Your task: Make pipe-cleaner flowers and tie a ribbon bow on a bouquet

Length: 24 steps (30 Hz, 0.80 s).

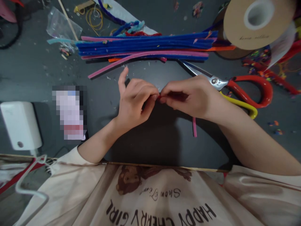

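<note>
- Your left hand (135,99) is closed at the tips, thumb and forefinger pinched together, with the little finger raised away from the rest.
- Your right hand (191,95) meets it tip to tip, its thumb and fingers pinched too.
- The small red piece (159,96) you are working on sits right between the two pinches; it is mostly covered by your fingertips, so its shape is hard to make out.
- The step in hand looks like fine fingertip work on that piece; the next move seems to call for a light, steady grip from both hands.
- Just below your right hand, on its near side, a short pink strip (194,127) shows on the table (145,142).
- Just beyond your right hand lie the scissors (214,81), handles out past the wrist, so mind that elbow room.
- Beyond both hands lies a bundle of blue and pink pipe cleaners (141,44), one pink stem (110,67) angling toward your left hand.
- Well left of your left hand is a white power bank (20,122).
- Far beyond your right hand stands a ribbon spool (235,31).
</note>
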Available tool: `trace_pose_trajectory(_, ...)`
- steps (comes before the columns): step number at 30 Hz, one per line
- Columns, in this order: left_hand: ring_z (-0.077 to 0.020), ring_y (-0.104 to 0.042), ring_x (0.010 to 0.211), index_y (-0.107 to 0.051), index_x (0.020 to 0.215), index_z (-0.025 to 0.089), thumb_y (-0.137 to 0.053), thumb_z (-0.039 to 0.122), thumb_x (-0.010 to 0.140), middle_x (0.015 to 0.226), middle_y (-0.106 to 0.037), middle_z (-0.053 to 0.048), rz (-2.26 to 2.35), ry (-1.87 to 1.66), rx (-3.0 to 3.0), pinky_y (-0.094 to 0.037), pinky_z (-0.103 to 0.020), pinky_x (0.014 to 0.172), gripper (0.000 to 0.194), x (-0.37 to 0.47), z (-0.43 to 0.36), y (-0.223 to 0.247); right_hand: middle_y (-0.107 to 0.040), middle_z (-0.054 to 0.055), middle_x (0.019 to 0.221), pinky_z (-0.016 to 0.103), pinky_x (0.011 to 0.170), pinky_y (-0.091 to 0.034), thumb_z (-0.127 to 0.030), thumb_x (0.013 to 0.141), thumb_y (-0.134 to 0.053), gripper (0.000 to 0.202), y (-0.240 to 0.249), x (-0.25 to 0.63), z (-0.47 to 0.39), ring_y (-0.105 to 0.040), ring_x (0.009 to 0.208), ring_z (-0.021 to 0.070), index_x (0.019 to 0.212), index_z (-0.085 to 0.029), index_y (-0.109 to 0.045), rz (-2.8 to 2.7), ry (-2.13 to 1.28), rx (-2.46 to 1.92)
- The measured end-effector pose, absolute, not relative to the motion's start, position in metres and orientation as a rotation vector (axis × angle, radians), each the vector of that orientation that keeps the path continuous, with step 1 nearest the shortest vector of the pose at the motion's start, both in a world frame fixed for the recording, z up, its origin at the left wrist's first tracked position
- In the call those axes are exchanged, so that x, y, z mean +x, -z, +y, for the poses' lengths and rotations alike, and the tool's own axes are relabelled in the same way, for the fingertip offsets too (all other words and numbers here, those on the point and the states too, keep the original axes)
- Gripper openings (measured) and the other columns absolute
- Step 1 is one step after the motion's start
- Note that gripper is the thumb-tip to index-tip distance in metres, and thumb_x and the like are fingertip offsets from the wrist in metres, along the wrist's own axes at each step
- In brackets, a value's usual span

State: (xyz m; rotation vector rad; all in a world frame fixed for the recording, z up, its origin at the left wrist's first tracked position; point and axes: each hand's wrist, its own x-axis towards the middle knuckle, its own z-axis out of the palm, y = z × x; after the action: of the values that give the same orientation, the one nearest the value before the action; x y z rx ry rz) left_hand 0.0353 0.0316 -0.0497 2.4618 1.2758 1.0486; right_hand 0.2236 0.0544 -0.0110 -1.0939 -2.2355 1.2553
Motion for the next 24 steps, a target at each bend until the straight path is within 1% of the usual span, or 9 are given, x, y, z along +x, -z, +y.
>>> trace_pose_trajectory(4, -0.0148, -0.061, 0.086, -0.054, 0.079, 0.024, -0.042, 0.031, 0.092, 0.077, -0.064, 0.002, 1.311, -0.869, 2.320, -0.021, -0.052, 0.115, 0.019, 0.035, 0.032, 0.050, -0.057, 0.001, 0.070, 0.026, 0.055, -0.032, -0.024, 0.093, -0.037, 0.025, 0.020, 0.225, 0.050, -0.050, 0.063, 0.0116, 0.076, -0.019, -0.055, -2.633, -0.649, -1.034)
trace_pose_trajectory(6, -0.0164, -0.060, 0.088, -0.055, 0.080, 0.024, -0.043, 0.035, 0.091, 0.077, -0.064, 0.001, 1.312, -0.835, 2.257, -0.021, -0.053, 0.115, 0.020, 0.034, 0.033, 0.051, -0.058, 0.003, 0.073, 0.027, 0.055, -0.031, -0.023, 0.095, -0.031, 0.030, 0.025, 0.225, 0.049, -0.052, 0.065, 0.0132, 0.080, -0.018, -0.057, -2.692, -0.491, -1.022)
trace_pose_trajectory(7, -0.0166, -0.060, 0.089, -0.055, 0.080, 0.023, -0.043, 0.036, 0.091, 0.077, -0.064, 0.000, 1.314, -0.834, 2.235, -0.022, -0.053, 0.115, 0.021, 0.034, 0.034, 0.051, -0.058, 0.003, 0.073, 0.027, 0.055, -0.032, -0.023, 0.094, -0.031, 0.029, 0.026, 0.225, 0.048, -0.052, 0.066, 0.0133, 0.082, -0.018, -0.057, -2.683, -0.475, -1.023)
trace_pose_trajectory(11, -0.0154, -0.061, 0.086, -0.057, 0.082, 0.024, -0.043, 0.038, 0.091, 0.081, -0.066, 0.000, 1.266, -0.942, 2.184, -0.028, -0.051, 0.114, 0.022, 0.033, 0.036, 0.051, -0.054, 0.000, 0.066, 0.024, 0.056, -0.035, -0.022, 0.089, -0.043, 0.017, 0.027, 0.223, 0.052, -0.047, 0.059, 0.0098, 0.078, -0.020, -0.055, -2.526, -0.709, -1.075)
trace_pose_trajectory(13, -0.0158, -0.062, 0.095, -0.059, 0.096, 0.025, -0.042, 0.038, 0.092, 0.095, -0.067, -0.002, 1.185, -1.053, 2.100, -0.038, -0.045, 0.108, 0.022, 0.033, 0.036, 0.051, -0.050, -0.002, 0.062, 0.023, 0.055, -0.034, -0.021, 0.087, -0.047, 0.014, 0.025, 0.223, 0.054, -0.043, 0.055, 0.0080, 0.076, -0.019, -0.054, -2.426, -0.842, -1.092)
trace_pose_trajectory(15, -0.0157, -0.061, 0.107, -0.055, 0.114, 0.026, -0.039, 0.036, 0.094, 0.113, -0.062, -0.004, 1.105, -1.140, 1.950, -0.048, -0.035, 0.099, 0.028, 0.032, 0.037, 0.053, -0.048, -0.003, 0.061, 0.023, 0.055, -0.033, -0.020, 0.086, -0.049, 0.011, 0.023, 0.223, 0.055, -0.040, 0.054, 0.0069, 0.077, -0.018, -0.055, -2.336, -0.937, -1.091)
trace_pose_trajectory(17, -0.0145, -0.061, 0.111, -0.050, 0.121, 0.028, -0.036, 0.035, 0.095, 0.120, -0.060, -0.003, 1.065, -1.139, 1.823, -0.051, -0.031, 0.096, 0.030, 0.031, 0.038, 0.055, -0.048, -0.004, 0.062, 0.023, 0.056, -0.032, -0.020, 0.085, -0.050, 0.010, 0.021, 0.224, 0.056, -0.039, 0.055, 0.0063, 0.079, -0.017, -0.057, -2.262, -1.006, -1.091)
trace_pose_trajectory(21, -0.0117, -0.065, 0.104, -0.054, 0.116, 0.028, -0.037, 0.034, 0.095, 0.112, -0.064, -0.001, 1.057, -1.033, 1.738, -0.053, -0.025, 0.092, 0.028, 0.031, 0.039, 0.055, -0.049, -0.004, 0.063, 0.022, 0.055, -0.030, -0.017, 0.083, -0.053, 0.008, 0.021, 0.224, 0.056, -0.037, 0.055, 0.0053, 0.079, -0.017, -0.059, -2.182, -1.103, -1.110)
trace_pose_trajectory(24, -0.0101, -0.066, 0.096, -0.057, 0.111, 0.025, -0.043, 0.032, 0.093, 0.105, -0.066, -0.002, 1.012, -1.000, 1.708, -0.054, -0.022, 0.086, 0.024, 0.031, 0.040, 0.051, -0.048, -0.004, 0.062, 0.022, 0.054, -0.030, -0.016, 0.082, -0.054, 0.007, 0.021, 0.224, 0.057, -0.037, 0.054, 0.0049, 0.076, -0.016, -0.058, -2.139, -1.173, -1.123)
